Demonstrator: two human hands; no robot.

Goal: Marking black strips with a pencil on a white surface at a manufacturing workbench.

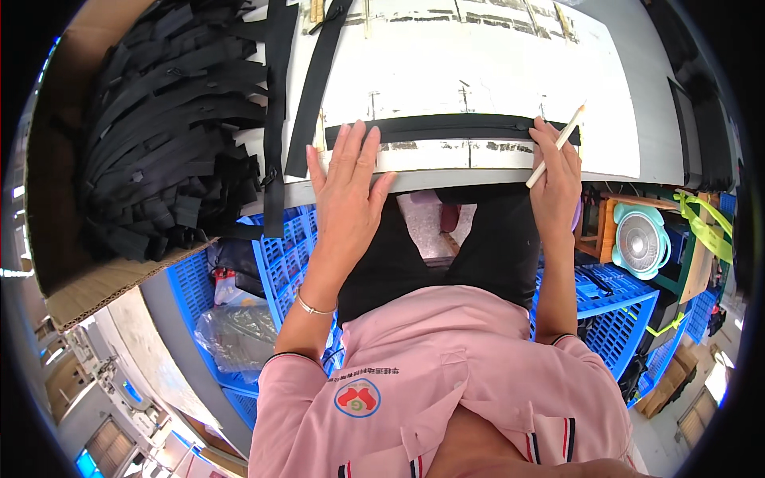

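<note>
A black zipper (446,127) lies straight across the near part of a white board (414,76) with dark marks on it. My left hand (347,195) rests on the zipper's left end, fingers stretched out and slightly spread. At the other end, my right hand (555,191) pinches a white pencil (568,131), its tip pointing up and to the right. Those right fingertips touch the zipper beside its slider. Two more black zippers, one (320,80) slanting and one (275,103) nearly upright, lie left of my left hand.
A cardboard box (60,183) heaped with black zippers (171,135) stands at the left. Below the table's grey edge (602,177) are blue plastic crates (633,327). A turquoise fan (640,241) is at the right, near a yellow-green ribbon (709,231).
</note>
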